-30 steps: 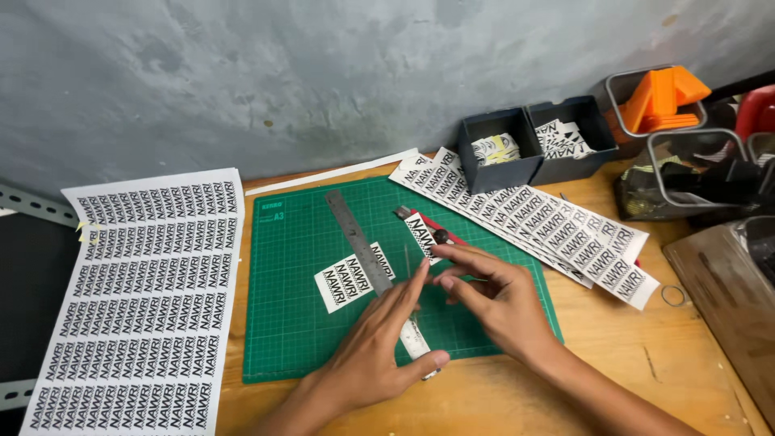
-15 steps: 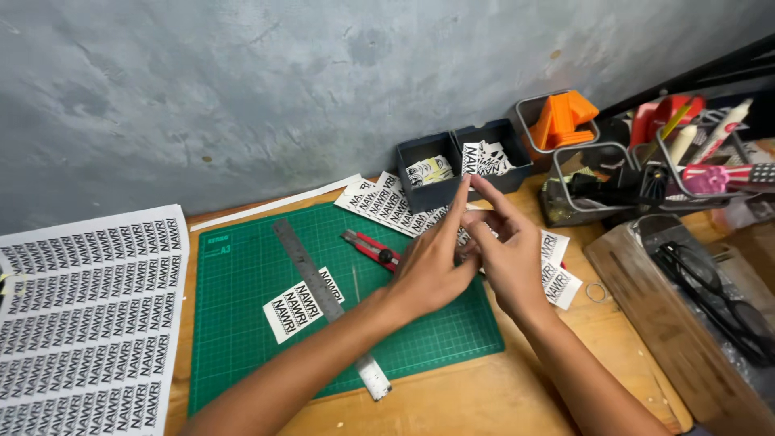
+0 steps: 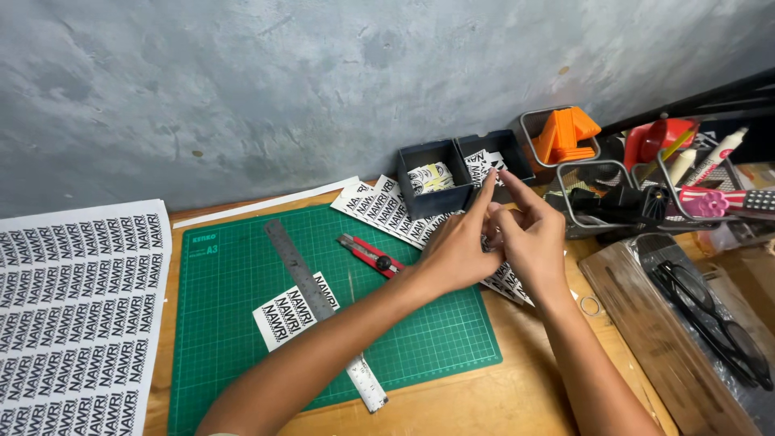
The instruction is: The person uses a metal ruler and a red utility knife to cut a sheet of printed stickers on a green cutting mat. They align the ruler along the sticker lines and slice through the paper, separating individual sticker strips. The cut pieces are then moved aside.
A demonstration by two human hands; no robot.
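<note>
Now both your hands meet at one o'clock over bins [image 3: 472, 165]: left hand [image 3: 456, 250] and right hand [image 3: 529, 242] fingertips pinched on small label [image 3: 494, 167], lifted for dropping; knife [image 3: 370, 255] parked on mat [image 3: 242, 323].

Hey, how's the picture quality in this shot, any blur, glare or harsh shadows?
Head view: soft, even light, with only faint shadows under the ruler and the arms. The mat and the printed sheet are sharp. The left hand and right hand are slightly smeared at the fingertips near the dark bins. Mild glare on the plastic wrap at right.
</note>
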